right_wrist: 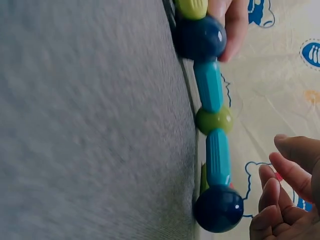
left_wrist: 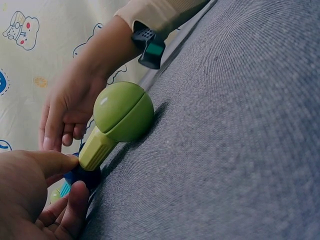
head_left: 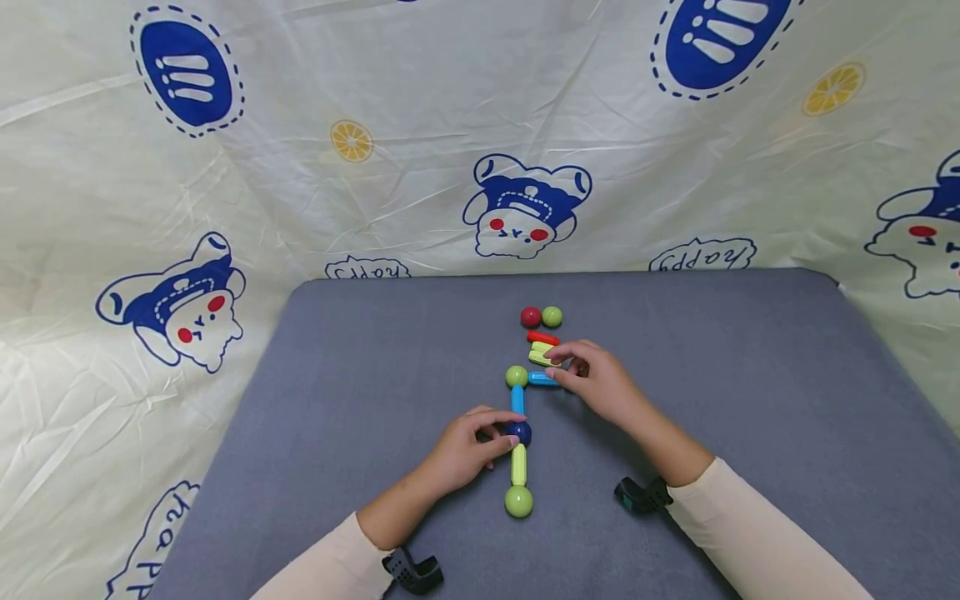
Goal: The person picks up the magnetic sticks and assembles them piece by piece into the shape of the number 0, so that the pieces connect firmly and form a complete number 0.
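A chain of balls and rods lies on the table. From its near end run a green ball, a yellow-green rod, a dark blue ball, a blue rod and another green ball. There it bends right into a second blue rod, ending in another dark blue ball, which the right hand hides in the head view. My left hand pinches the middle dark blue ball between thumb and fingers. Just off the chain's far end, my right hand holds nothing, its fingers loosely bent.
Beyond the chain lie a red rod and yellow-green rods, partly behind the right fingers. Farther back, a red ball sits beside a green ball. A printed cloth hangs behind the grey table.
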The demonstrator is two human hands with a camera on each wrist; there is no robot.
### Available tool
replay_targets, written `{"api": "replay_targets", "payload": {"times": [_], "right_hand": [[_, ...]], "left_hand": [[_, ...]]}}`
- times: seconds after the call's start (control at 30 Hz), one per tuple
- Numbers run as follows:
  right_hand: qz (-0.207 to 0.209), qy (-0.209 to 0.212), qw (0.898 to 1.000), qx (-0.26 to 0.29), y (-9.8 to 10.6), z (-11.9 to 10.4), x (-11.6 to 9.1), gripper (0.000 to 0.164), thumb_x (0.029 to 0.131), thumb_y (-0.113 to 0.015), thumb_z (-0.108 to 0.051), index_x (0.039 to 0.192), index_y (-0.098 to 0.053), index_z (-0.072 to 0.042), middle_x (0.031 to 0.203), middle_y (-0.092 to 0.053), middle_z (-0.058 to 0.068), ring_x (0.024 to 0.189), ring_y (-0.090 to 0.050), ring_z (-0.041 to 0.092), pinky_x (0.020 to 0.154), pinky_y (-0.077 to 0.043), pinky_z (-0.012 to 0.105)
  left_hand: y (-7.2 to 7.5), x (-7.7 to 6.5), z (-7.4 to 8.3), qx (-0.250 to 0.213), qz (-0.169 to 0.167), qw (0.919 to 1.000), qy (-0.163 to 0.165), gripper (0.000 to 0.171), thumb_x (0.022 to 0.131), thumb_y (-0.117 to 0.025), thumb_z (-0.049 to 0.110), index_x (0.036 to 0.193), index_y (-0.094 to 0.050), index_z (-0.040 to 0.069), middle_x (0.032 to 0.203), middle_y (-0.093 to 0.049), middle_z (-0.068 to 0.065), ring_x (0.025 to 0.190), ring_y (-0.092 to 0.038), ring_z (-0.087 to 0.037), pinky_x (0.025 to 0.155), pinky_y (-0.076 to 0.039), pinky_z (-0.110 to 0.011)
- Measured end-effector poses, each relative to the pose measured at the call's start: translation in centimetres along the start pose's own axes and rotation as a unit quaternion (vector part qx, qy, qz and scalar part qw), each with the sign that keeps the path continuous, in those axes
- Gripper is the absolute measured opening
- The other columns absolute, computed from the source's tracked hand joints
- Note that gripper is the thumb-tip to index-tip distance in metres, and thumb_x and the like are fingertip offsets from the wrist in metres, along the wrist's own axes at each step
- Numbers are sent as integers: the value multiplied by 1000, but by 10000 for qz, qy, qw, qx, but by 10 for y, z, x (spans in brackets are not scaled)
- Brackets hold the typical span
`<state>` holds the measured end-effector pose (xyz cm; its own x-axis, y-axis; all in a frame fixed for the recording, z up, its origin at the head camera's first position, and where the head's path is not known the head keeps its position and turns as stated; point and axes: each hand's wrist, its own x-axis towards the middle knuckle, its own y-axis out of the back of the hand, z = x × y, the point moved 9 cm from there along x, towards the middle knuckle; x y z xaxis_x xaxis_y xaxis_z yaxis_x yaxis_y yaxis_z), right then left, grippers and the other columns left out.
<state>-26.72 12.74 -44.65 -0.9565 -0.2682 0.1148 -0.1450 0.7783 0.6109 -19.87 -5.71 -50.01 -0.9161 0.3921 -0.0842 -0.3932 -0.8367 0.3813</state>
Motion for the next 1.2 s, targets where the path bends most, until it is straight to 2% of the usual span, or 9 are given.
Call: {"api": "replay_targets", "payload": {"times": [0.33, 0.5, 0.73, 0.9, 1.03, 1.2], "right_hand": [[53, -408, 9983, -402, 1, 17, 19, 28, 94, -74, -23, 117, -71, -7, 103, -63, 11, 87, -55, 22, 68, -46, 29], [-35, -591, 9962, -642, -3, 24, 24, 29, 94, -73, -25, 118, -72, -8, 106, -64, 12, 87, -55, 23, 70, -45, 30], [-97, -615, 9942, -881, -4, 26, 29, 27, 94, -73, -21, 116, -73, -5, 109, -66, 15, 85, -54, 22, 69, -43, 29], [-154, -579, 9920, -1112, -6, 25, 30, 26, 94, -73, -19, 112, -74, -1, 106, -66, 17, 85, -57, 25, 73, -48, 36], [-244, -666, 9900, -1222, -8, 27, 31, 27, 94, -72, -19, 113, -74, 0, 109, -67, 19, 92, -60, 29, 83, -52, 45], [-349, -777, 9887, -1236, -9, 30, 33, 26, 95, -70, -19, 113, -74, 0, 108, -67, 19, 96, -61, 30, 87, -52, 48]], "left_hand": [[1, 0, 1, 83, 33, 10000, 4, 28, 96, -71, 25, 123, -73, 23, 106, -63, -3, 61, -55, -9, 56, -54, -26], [1, 0, 1, 51, 28, 10000, 19, 27, 96, -71, 25, 123, -73, 24, 106, -63, -3, 62, -55, -9, 56, -54, -26], [1, 0, 1, 18, 25, 10000, 4, 28, 96, -71, 24, 124, -73, 23, 107, -63, -4, 63, -56, -9, 56, -54, -26], [1, 0, 3, 0, 34, 10000, -21, 28, 96, -71, 23, 123, -73, 23, 107, -63, -3, 63, -55, -8, 55, -54, -26], [1, -1, 3, -46, 34, 10000, -25, 28, 96, -71, 22, 123, -74, 23, 107, -63, -3, 62, -55, -7, 55, -54, -25], [1, 0, 3, -71, 37, 10000, -54, 28, 96, -71, 22, 123, -74, 21, 106, -63, -3, 63, -55, -7, 55, -54, -25]]}}
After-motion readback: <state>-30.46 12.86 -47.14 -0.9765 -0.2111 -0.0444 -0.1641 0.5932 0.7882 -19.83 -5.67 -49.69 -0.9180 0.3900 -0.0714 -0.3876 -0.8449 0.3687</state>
